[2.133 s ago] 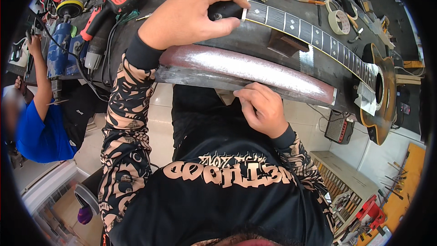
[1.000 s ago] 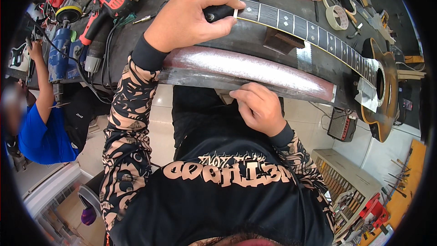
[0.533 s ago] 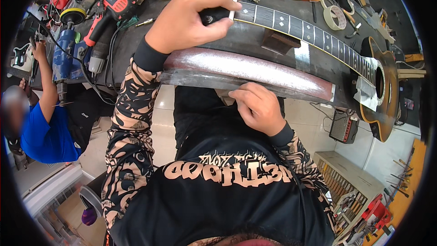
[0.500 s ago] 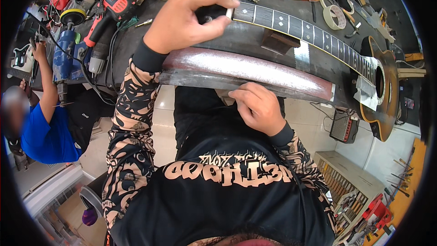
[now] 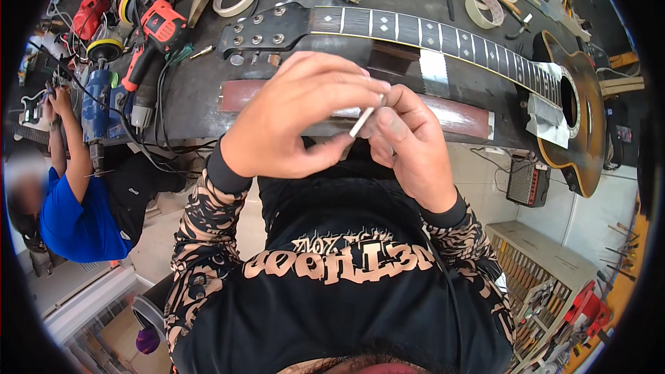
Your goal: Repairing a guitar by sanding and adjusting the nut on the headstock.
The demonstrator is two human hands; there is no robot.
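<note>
White and thin, a small strip [image 5: 361, 122] is pinched in the fingers of the left hand [image 5: 298, 121], close to the edge of the table [image 5: 199, 105]. The right hand [image 5: 419, 149] is just beside it with bent fingers; I can't tell if they hold it too. Behind the hands lies a long red bar [image 5: 460, 118]. Past that is a guitar [image 5: 451, 42].
</note>
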